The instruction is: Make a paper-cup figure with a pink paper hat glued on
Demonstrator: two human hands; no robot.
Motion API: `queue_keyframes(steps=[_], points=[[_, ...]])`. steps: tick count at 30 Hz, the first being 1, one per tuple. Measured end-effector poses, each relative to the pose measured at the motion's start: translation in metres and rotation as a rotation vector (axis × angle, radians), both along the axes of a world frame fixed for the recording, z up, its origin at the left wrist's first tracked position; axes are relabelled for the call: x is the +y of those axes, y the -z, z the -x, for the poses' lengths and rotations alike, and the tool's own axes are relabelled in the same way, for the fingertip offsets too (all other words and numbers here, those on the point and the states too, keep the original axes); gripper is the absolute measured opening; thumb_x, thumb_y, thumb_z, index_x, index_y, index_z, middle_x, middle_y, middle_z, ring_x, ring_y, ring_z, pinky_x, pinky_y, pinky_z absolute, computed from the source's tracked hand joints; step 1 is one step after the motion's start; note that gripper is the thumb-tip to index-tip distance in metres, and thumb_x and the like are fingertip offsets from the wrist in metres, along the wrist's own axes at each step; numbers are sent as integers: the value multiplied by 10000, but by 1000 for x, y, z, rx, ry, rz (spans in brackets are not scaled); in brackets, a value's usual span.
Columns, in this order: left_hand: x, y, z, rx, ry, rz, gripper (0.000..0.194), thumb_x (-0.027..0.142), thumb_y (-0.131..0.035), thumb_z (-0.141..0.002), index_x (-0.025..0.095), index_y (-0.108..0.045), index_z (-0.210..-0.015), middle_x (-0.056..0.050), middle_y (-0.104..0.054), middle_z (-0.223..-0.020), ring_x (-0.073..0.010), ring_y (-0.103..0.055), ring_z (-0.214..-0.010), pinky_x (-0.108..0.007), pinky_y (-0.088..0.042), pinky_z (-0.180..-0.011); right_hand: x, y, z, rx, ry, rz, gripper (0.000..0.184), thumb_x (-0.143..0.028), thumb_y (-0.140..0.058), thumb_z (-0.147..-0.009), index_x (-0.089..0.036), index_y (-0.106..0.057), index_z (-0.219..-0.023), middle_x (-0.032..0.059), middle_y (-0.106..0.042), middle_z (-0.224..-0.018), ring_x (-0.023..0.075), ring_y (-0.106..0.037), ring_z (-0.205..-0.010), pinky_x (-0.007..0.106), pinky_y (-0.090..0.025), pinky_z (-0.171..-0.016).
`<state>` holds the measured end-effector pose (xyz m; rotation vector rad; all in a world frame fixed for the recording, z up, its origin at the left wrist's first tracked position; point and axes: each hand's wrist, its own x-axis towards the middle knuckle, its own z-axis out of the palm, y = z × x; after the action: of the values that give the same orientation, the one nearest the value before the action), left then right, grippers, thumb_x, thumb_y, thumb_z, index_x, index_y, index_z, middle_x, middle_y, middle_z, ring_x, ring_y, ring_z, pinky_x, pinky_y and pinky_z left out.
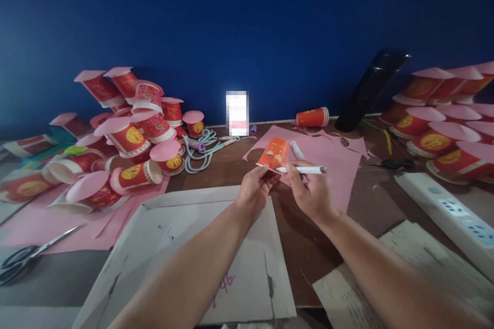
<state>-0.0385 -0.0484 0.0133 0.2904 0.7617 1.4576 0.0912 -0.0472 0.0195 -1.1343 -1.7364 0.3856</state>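
My left hand [254, 190] is closed round the rim of an orange-red paper cup [275, 150], which lies tilted with white drawn marks on its side. In my right hand [314, 193] is a white marker [309, 169], its tip pointing left and touching or nearly touching the cup near the rim. Behind the right hand, a second white pen-like object [297, 150] lies on a pink paper sheet [334, 164] with round cut-outs. My fingertips under the cup are partly hidden.
Red paper cups with pink discs are piled at left [127, 136] and right [434, 141]. Scissors [34, 252], a cardboard sheet [200, 226], a pale cable [189, 159], a lit phone [237, 113], a lying cup stack [312, 117], a black bottle [368, 92] and a power strip [440, 200] surround my hands.
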Motion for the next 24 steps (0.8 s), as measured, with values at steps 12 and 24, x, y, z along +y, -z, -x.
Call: queue_keyframes(steps=[12, 24], points=[[1, 1, 1, -7, -3, -3, 107, 130, -594, -795, 87, -657, -720, -63, -660, -728, -120, -603, -682, -302, -520, -768, 3, 5, 0, 49, 20, -43, 217, -341, -526, -912, -209, -668, -1011, 77, -728, -968, 200, -701, -825, 306, -575, -685], [1, 2, 0, 0, 11, -26, 100, 141, -601, -781, 100, -660, -711, -63, -670, -737, -121, -613, -691, -295, -519, -777, 1, 5, 0, 47, -66, 39, 208, -348, -527, -910, -196, -669, -908, 63, -720, -811, 189, -691, -693, 296, -557, -641]])
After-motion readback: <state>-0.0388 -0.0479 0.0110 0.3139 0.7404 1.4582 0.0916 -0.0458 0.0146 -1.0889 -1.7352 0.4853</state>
